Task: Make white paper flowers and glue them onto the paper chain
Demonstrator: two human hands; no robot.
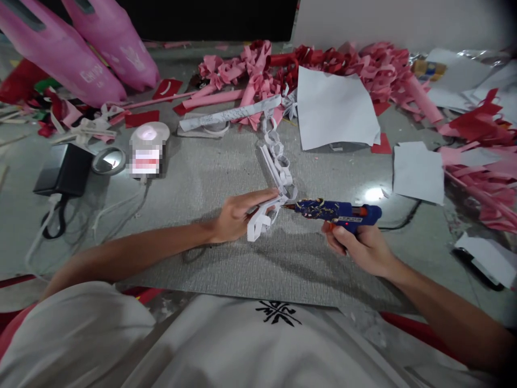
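Observation:
My left hand point(236, 214) pinches the near end of a white paper chain point(278, 161), holding a folded white strip point(260, 222) between thumb and fingers. My right hand point(357, 245) grips a blue glue gun point(339, 212) by its handle. The gun lies level, and its nozzle points left at the strip, almost touching it. The chain of white loops runs away from my left hand towards the back of the grey mat point(210, 178).
Pink and red paper cuttings point(323, 62) are heaped along the back. White sheets point(335, 105) lie at the right. A black power adapter point(62, 170), a tape roll point(108, 160) and a white jar point(148, 148) sit at the left. Pink bags point(81, 59) lean far left.

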